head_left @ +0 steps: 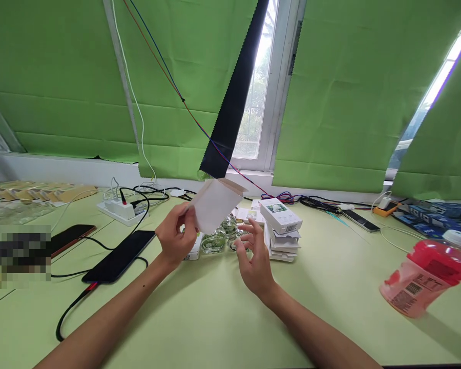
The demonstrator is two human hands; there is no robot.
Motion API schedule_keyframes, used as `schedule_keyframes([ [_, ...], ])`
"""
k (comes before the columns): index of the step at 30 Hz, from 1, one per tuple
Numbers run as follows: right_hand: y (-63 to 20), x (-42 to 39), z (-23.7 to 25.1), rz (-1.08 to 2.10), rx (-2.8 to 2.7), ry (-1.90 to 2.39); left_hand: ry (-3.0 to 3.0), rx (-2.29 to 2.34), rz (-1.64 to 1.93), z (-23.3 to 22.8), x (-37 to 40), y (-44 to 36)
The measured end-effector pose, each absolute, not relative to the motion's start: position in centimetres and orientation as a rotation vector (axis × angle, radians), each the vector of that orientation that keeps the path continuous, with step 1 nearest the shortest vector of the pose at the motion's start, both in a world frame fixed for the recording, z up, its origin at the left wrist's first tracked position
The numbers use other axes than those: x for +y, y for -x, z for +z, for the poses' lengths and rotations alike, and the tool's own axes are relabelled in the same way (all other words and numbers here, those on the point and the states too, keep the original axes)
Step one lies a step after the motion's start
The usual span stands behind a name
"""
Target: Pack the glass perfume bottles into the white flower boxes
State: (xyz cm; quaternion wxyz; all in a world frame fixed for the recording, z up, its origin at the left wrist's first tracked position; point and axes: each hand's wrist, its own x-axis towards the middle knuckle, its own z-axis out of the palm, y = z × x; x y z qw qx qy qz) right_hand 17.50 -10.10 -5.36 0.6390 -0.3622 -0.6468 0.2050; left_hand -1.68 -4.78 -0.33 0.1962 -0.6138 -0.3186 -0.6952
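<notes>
While the left hand pinches a raised carton, the right hand hovers spread-fingered, boxes at its two o'clock.

On the table, stacked boxes stand right of the glassware.

white box on my screen, pale green table, bright green blinds, pinky-red bottle with white cap, black phone
</notes>
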Motion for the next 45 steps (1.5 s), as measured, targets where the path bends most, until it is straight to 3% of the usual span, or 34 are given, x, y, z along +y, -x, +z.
schedule_keyframes([
  [9,-17.5,-10.2,-5.4,0.453,-1.407,0.894,2.039,-0.712,-1.742,-3.2,-6.4,-0.5],
  [18,-17.6,-10.5,-4.8,0.816,-1.29,0.813,2.241,-0.523,-1.584,-4.0,-7.2,-1.2],
  [29,-17.8,-10.1,-3.7,0.935,-1.071,0.586,2.33,-0.472,-1.575,-3.9,-7.2,-1.5],
  [45,-17.7,-10.0,-4.3,1.033,-1.158,0.597,2.39,-0.438,-1.704,-4.3,-7.9,-2.2],
])
